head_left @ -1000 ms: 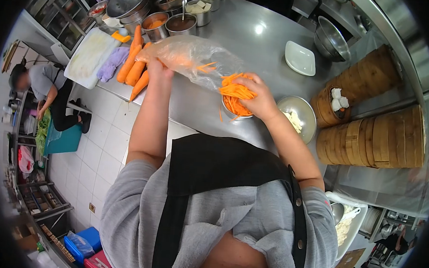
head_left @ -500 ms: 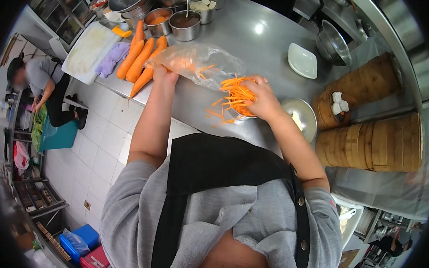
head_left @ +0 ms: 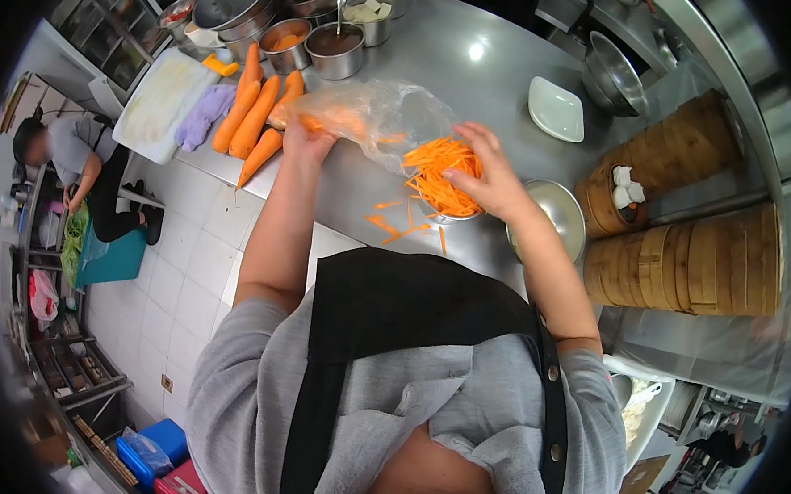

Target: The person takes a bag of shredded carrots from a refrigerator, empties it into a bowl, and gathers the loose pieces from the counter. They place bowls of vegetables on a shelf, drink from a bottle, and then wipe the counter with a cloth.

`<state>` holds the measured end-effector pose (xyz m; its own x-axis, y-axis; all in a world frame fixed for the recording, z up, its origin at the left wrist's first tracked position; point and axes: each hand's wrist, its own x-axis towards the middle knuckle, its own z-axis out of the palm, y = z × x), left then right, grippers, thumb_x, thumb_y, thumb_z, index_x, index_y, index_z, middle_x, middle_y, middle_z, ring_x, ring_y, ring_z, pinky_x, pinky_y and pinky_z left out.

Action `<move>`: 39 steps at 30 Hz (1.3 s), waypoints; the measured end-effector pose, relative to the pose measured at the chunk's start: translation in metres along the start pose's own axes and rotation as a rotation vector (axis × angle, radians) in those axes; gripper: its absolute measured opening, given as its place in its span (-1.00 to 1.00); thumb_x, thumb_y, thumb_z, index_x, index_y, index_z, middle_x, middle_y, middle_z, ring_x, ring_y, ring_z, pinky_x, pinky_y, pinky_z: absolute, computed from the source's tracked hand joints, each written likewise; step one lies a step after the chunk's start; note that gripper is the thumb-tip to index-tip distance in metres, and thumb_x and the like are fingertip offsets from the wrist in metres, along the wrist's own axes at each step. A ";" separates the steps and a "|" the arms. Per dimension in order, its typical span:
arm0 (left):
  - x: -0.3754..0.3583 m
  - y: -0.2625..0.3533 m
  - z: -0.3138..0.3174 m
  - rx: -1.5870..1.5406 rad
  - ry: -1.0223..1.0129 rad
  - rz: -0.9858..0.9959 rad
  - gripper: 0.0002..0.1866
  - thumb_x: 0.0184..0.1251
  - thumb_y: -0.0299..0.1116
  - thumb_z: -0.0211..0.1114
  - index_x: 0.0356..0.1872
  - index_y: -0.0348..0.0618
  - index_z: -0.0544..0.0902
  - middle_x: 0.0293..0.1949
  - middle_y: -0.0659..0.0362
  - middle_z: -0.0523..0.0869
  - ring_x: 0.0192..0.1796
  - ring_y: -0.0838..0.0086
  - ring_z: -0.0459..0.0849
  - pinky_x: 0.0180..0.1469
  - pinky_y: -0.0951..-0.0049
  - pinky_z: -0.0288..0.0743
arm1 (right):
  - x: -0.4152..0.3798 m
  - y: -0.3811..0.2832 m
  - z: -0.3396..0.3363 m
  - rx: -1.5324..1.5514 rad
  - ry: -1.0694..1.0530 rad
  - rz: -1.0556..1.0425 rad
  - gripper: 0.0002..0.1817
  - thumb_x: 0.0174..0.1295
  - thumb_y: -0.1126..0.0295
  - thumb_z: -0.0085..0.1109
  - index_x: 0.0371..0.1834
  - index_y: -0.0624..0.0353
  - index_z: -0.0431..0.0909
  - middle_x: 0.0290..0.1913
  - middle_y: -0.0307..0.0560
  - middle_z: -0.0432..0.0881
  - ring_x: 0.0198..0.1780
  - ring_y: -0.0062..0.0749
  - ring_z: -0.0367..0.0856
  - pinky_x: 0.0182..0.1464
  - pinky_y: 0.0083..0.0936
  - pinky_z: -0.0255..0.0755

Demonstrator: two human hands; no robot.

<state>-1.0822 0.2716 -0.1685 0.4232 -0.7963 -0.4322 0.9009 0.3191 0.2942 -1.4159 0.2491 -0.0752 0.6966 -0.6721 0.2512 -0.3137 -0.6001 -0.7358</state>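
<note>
My left hand [head_left: 308, 140] is closed on the near left end of a clear plastic bag [head_left: 386, 112], with orange carrot pieces showing through it. My right hand [head_left: 490, 179] is open, fingers apart, at the right side of a heaped pile of carrot shreds [head_left: 442, 171]. The pile tops a small metal bowl [head_left: 456, 219], mostly hidden beneath it. Loose shreds [head_left: 384, 224] lie on the steel counter left of this bowl. Several whole carrots [head_left: 255, 119] lie side by side, left of my left hand.
A purple cloth [head_left: 204, 113] and white cutting board [head_left: 157, 109] lie left. Metal containers [head_left: 336, 54] crowd the back. A white dish [head_left: 556, 110], a metal bowl [head_left: 563, 215] and bamboo steamers [head_left: 686, 258] stand right. A person [head_left: 83, 150] bends over greens at far left.
My right hand has opened and let go of its carrot shreds, which now sit heaped on the bowl. More loose shreds lie on the counter. My left hand stays on the bag.
</note>
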 end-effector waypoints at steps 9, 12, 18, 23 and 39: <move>-0.018 -0.005 0.014 0.292 -0.064 -0.051 -0.49 0.55 -0.14 -0.21 0.38 -0.21 0.18 0.39 -0.03 0.27 0.43 0.08 0.23 0.42 -0.13 0.06 | -0.010 -0.001 0.025 -0.375 0.013 -0.124 -0.64 0.10 0.36 0.24 -0.02 0.20 0.54 0.03 -0.03 0.53 0.13 -0.07 0.46 0.20 -0.21 0.35; -0.016 0.000 0.013 0.267 -0.050 -0.004 -0.49 0.56 -0.13 -0.24 0.38 -0.21 0.17 0.40 -0.03 0.26 0.44 0.08 0.21 0.42 -0.13 0.07 | -0.013 0.002 0.028 -0.420 0.006 -0.151 -0.71 0.07 0.40 0.22 -0.12 0.19 0.56 -0.04 -0.10 0.56 0.09 -0.11 0.48 0.16 -0.22 0.38; -0.004 -0.001 0.000 0.205 -0.073 -0.146 -0.47 0.57 -0.08 -0.34 0.38 -0.18 0.17 0.41 0.00 0.26 0.44 0.06 0.20 0.43 -0.12 0.03 | -0.008 0.000 0.038 -0.567 -0.018 -0.029 -0.74 0.09 0.41 0.18 -0.13 0.18 0.55 0.00 -0.07 0.53 0.15 -0.12 0.42 0.23 -0.23 0.29; -0.009 0.000 0.004 0.144 -0.105 -0.149 -0.47 0.57 -0.05 -0.34 0.38 -0.15 0.19 0.42 0.00 0.24 0.44 0.09 0.21 0.43 -0.11 0.04 | -0.011 -0.006 0.036 -0.592 0.034 -0.076 -0.72 0.13 0.38 0.12 -0.08 0.15 0.55 0.02 -0.06 0.52 0.18 -0.13 0.39 0.26 -0.23 0.20; -0.060 0.035 0.134 0.142 -0.320 0.084 -0.58 0.52 -0.28 -0.15 0.23 -0.36 0.38 0.27 -0.12 0.43 0.32 0.06 0.40 0.37 -0.04 0.25 | 0.015 -0.017 0.000 -0.251 0.299 -0.127 -0.61 0.17 0.34 0.15 0.07 0.18 0.49 0.12 0.08 0.49 0.14 -0.01 0.45 0.20 -0.19 0.32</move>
<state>-1.0894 0.2615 -0.0183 0.4237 -0.8979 -0.1196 0.8322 0.3337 0.4428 -1.4001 0.2495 -0.0596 0.5328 -0.6604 0.5291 -0.4111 -0.7486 -0.5203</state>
